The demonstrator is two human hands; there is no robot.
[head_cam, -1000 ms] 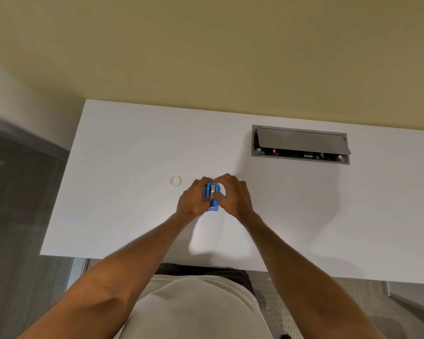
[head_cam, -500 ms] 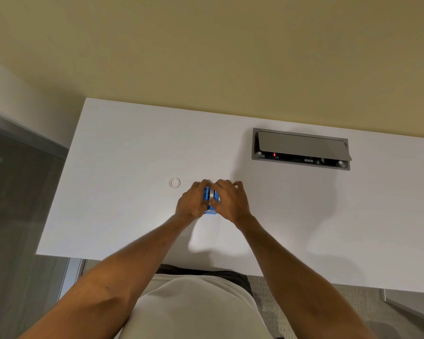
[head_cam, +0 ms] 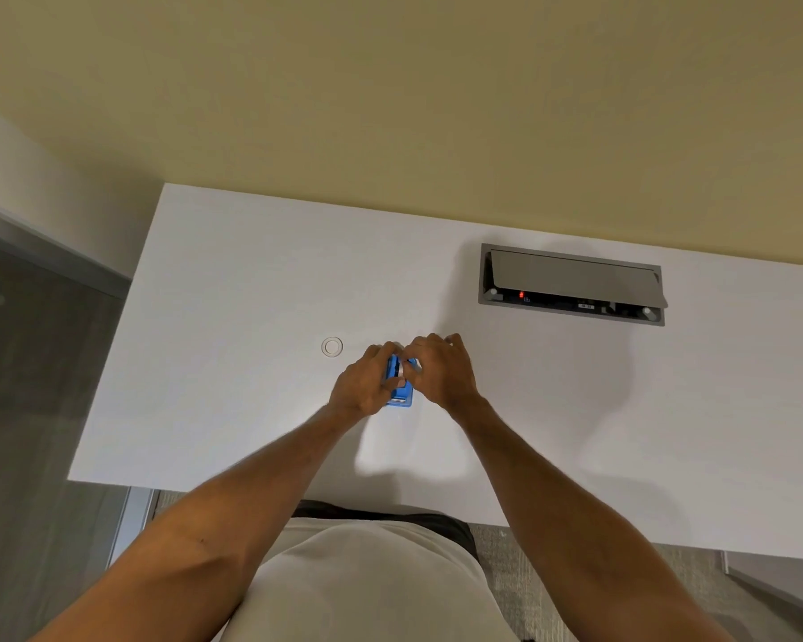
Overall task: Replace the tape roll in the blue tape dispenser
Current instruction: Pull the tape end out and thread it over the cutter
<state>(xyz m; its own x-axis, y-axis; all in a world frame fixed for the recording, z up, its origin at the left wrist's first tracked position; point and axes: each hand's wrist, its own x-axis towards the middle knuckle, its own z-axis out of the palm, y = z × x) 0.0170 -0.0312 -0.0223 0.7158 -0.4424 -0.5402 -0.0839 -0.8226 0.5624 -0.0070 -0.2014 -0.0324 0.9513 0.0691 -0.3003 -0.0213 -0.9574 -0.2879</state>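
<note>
we're looking straight down at a white surface (head_cam: 233, 317) that fills the middle of the frame, with a yellowish wall across the top. dead centre, both of our hands meet over the blue tape dispenser (head_cam: 399, 386). our left hand (head_cam: 365, 386) is curled around the dispenser's left side, fingers wrapped over its far end, gripping it. our right hand (head_cam: 441, 373) comes in from the right, fingers bent and closed in on the top of the dispenser, where a pale tape roll (head_cam: 403, 370) shows between the two thumbs; the fingertips hide most of it, so we can't tell whether the roll is seated or just held there. only the dispenser's near end pokes out below our hands, its blue body plain against the white. whether it rests on the surface or is lifted just clear of it, we can't tell.

just left of our hands, near but apart, a small ring (head_cam: 332, 347) lies flat on the surface. over in the upper right, a grey cable box (head_cam: 571, 282) is set into the surface with its lid tilted up and a small red light glowing inside. both forearms run in bare from the bottom corners, and a pale shirt (head_cam: 372, 586) fills the bottom centre.
</note>
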